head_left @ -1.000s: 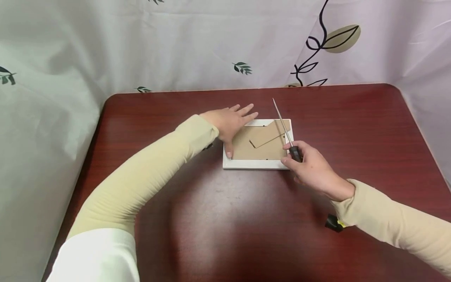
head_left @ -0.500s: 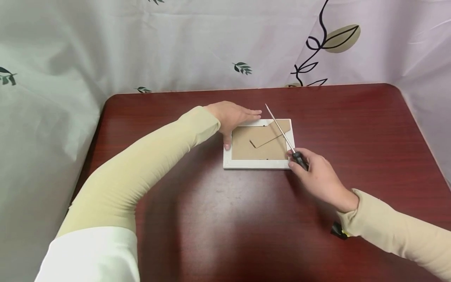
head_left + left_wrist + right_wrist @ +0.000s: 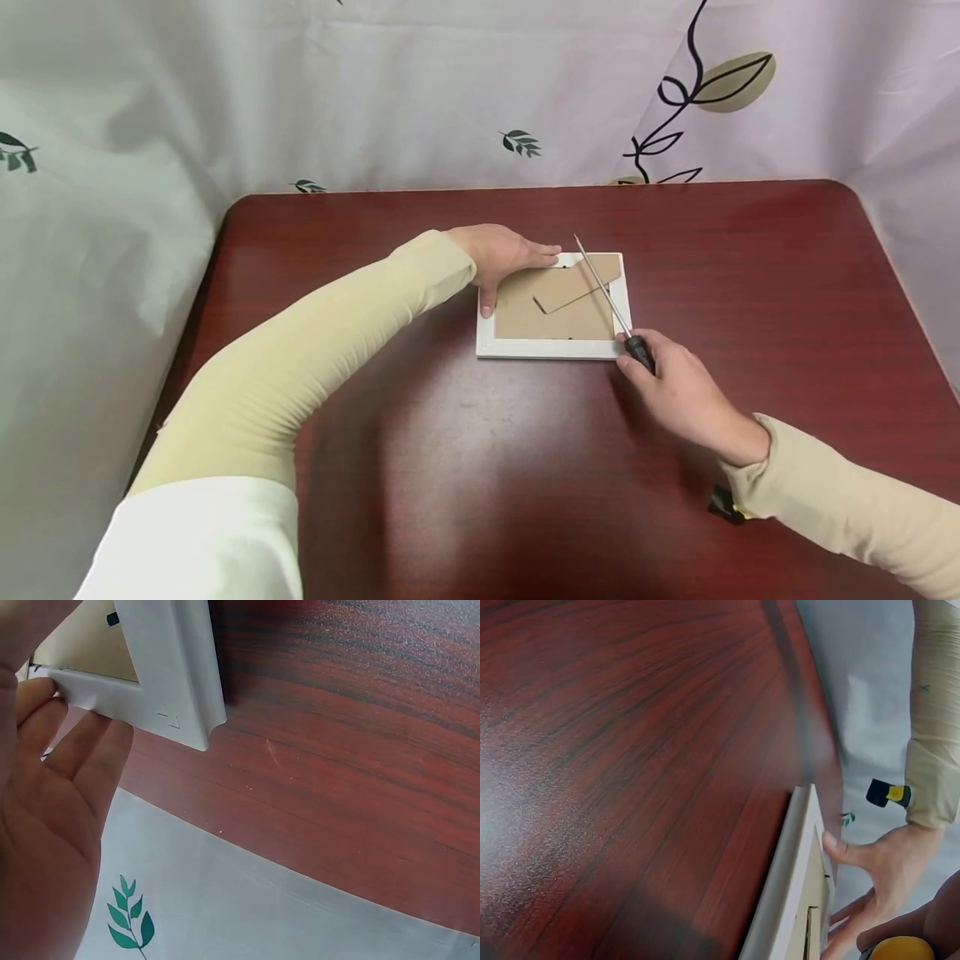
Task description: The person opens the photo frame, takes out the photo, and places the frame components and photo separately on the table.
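A white picture frame [image 3: 553, 349] lies face down on the table, its brown backing board [image 3: 525, 321] and the backing's stand flap [image 3: 581, 283] uppermost. My left hand [image 3: 504, 257] spans the frame's far left corner, with the thumb on the left border and straight fingers along the far edge. In the left wrist view, fingertips touch the frame's outer edge. My right hand [image 3: 686, 387] grips the black handle of a screwdriver [image 3: 639, 352] at the near right corner. The shaft slants over the frame's right side; whether it touches cannot be told. The yellow handle end [image 3: 901, 949] shows in the right wrist view.
The dark red wooden table [image 3: 465, 467] has rounded far corners. A pale curtain [image 3: 420, 100] with leaf prints hangs behind and beside it. Black wrist-worn gear [image 3: 726, 505] sits under the right cuff.
My left hand's spread fingers have come together along the frame's far edge, and its thumb has moved up the left border. My right hand has drawn slightly nearer and right with the screwdriver.
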